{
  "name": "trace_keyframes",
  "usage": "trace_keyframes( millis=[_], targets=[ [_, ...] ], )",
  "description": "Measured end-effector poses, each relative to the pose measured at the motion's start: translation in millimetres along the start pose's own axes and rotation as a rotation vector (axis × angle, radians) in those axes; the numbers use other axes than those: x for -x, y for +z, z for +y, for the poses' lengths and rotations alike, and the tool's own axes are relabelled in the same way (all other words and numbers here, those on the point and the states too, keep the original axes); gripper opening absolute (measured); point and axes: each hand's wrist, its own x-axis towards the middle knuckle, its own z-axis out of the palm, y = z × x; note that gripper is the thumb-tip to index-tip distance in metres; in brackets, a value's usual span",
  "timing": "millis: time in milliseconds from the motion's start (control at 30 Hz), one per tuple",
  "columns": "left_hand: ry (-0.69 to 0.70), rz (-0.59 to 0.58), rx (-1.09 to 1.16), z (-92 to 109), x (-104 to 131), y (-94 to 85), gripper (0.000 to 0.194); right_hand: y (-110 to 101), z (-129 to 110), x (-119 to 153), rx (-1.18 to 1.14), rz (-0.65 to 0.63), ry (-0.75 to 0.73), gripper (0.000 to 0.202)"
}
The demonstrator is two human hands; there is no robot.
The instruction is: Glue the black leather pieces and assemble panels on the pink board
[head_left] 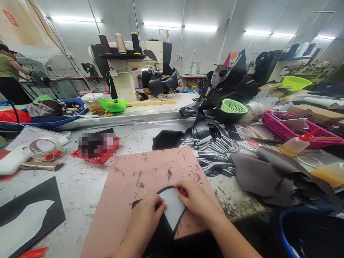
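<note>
A black leather-like piece (158, 234) with a white patch (172, 206) on its face lies on a pink work mat (150, 165), close in front of me. My left hand (149, 213) is on the left side of the piece, thumb and fingers pinched together by the white patch. Along the patch's upper right, my right hand (190, 197) pinches the dark curved rim. What sits between the fingertips is largely covered by them. Just beyond the mat's right corner lies a fanned stack of black pieces with white strips (212, 143).
Left of the mat are a red basket (99, 157), a tape roll (44, 147) and a dark sheet with a white shape (53, 215). Grey-brown leather (258, 175), a glue bottle (295, 145) and a magenta basket (285, 132) lie right. A sewing machine (129, 68) stands behind.
</note>
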Motion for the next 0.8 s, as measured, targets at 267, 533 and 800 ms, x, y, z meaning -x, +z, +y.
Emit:
trace_keyframes(
  millis=[267,533,800],
  targets=[
    [0.286,0.129,-0.334,-7.7,2.5,9.8,0.019,7.8,-0.5,0.9,0.276,-0.054,-0.077,0.042],
    [0.730,0.361,-0.488,-13.2,10.7,19.2,0.012,16.0,-9.0,1.3,0.488,-0.055,-0.276,0.022],
    [0.763,0.385,-0.530,-24.7,32.8,9.2,0.020,13.4,-6.5,11.7,0.623,-0.040,-0.299,0.027]
  ],
)
